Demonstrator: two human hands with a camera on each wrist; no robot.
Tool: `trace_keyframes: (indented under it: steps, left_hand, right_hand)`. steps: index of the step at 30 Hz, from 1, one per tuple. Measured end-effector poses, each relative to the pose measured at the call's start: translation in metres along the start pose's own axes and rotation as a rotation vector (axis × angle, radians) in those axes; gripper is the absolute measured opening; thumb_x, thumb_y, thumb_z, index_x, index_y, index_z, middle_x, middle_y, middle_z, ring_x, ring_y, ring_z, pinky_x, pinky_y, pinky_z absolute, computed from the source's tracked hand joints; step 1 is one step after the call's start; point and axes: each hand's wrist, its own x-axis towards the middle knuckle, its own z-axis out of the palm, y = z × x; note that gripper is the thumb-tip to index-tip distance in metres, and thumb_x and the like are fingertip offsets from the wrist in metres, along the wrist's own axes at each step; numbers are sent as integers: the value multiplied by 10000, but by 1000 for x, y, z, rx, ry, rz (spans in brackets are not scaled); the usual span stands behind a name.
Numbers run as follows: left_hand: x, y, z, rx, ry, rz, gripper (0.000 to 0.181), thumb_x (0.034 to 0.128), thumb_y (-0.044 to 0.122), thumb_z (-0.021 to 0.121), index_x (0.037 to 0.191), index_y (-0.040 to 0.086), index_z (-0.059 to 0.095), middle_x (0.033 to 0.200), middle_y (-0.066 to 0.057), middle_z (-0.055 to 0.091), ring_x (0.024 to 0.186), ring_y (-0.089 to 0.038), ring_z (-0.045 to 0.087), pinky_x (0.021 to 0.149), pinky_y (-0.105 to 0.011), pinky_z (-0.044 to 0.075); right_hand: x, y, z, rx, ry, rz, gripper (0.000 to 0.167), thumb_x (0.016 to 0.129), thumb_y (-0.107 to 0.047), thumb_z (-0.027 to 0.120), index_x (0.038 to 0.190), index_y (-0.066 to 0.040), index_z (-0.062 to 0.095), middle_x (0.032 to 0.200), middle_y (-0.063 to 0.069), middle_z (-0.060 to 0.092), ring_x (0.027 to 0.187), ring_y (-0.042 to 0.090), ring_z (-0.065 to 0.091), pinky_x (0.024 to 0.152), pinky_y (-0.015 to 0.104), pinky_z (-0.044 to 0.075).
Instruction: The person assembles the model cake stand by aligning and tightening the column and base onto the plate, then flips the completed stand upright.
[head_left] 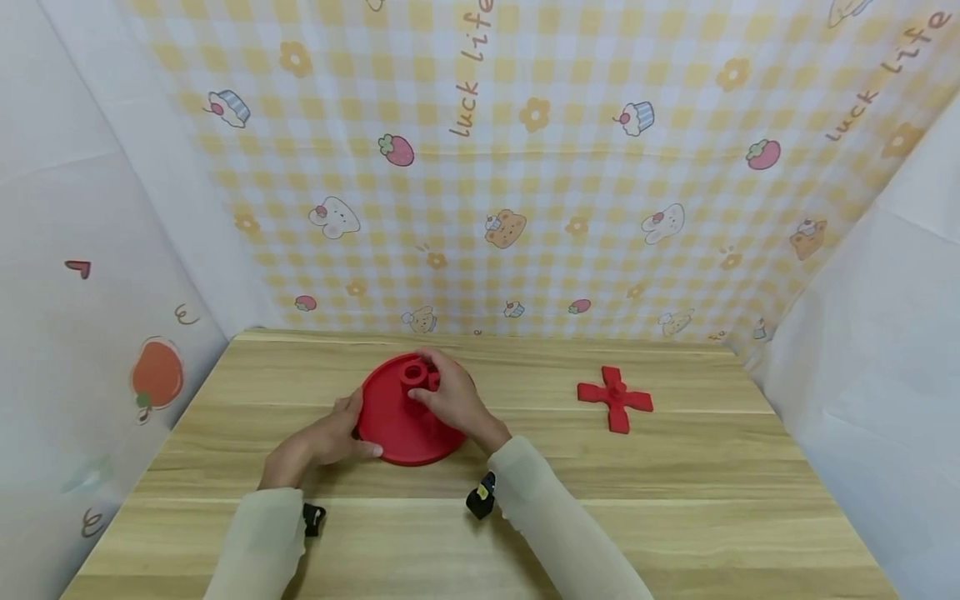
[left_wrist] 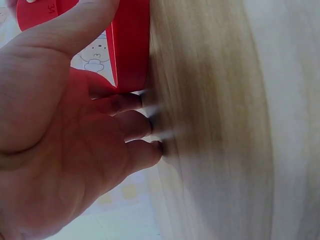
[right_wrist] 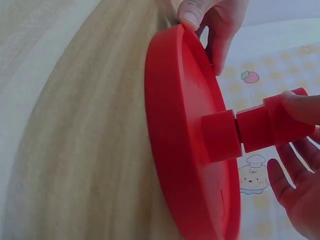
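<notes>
A round red dish with a raised rim (head_left: 408,437) lies on the table, and my left hand (head_left: 322,440) grips its left edge, thumb at the near rim. In the right wrist view a short red post (right_wrist: 221,136) rises from the dish (right_wrist: 167,120). A separate red tubular piece (right_wrist: 260,127) lines up with the post's end, a thin dark line between them. My right hand (head_left: 455,400) pinches this piece between thumb and fingers. The left wrist view has my left hand (left_wrist: 75,135) with its fingers under the dish edge (left_wrist: 131,45).
A red cross-shaped piece with a central peg (head_left: 617,398) lies on the wooden table (head_left: 675,500), right of the dish. Behind the table hangs a yellow checked cloth (head_left: 540,183); pale cloth walls stand on both sides.
</notes>
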Motion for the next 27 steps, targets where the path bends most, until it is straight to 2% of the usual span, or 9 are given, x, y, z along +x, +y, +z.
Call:
trace_keyframes:
  steps: [7,13,17,22,27]
  left_hand:
    - [0,-2,0,-2,-7,-30,1180,841,384,781,1535,-101,-40,1585,-342,75,1430,-530,181,1120,-654,278]
    - [-1,0,-2,7,-11,-19,1167,851,385,772,1533,-106,-37,1580,-356,63,1430,-543,163,1117,-667,265]
    - [-2,1,-2,9,-12,-8,1162,854,390,770,1533,-107,-31,1581,-360,50,1441,-550,127,1125,-674,238]
    - [-2,2,-2,-1,-16,-26,1152,860,379,765,1539,-93,-37,1589,-347,44,1451,-540,107,1136,-669,224]
    - [-2,2,-2,-3,-21,-39,1148,865,377,760,1541,-84,-46,1590,-343,39,1442,-535,146,1135,-664,235]
  right_hand:
    - [0,-3,5,-14,41,18,601,845,-142,796,1382,-74,535,1278,70,603,1152,185,590,951,289,532]
    - [-1,-3,5,-8,43,16,565,844,-180,805,1342,-75,562,1269,79,581,1133,196,579,942,324,544]
    - [-1,1,5,32,20,19,622,853,-178,796,1399,-86,513,1305,70,557,1159,196,557,939,335,547]
    - [-2,4,0,106,-37,31,651,886,-69,736,1467,-102,444,1380,59,544,1223,203,551,965,327,534]
    - [-2,3,-4,93,-83,-5,620,899,-5,697,1465,-102,462,1376,61,581,1208,194,583,947,282,537]
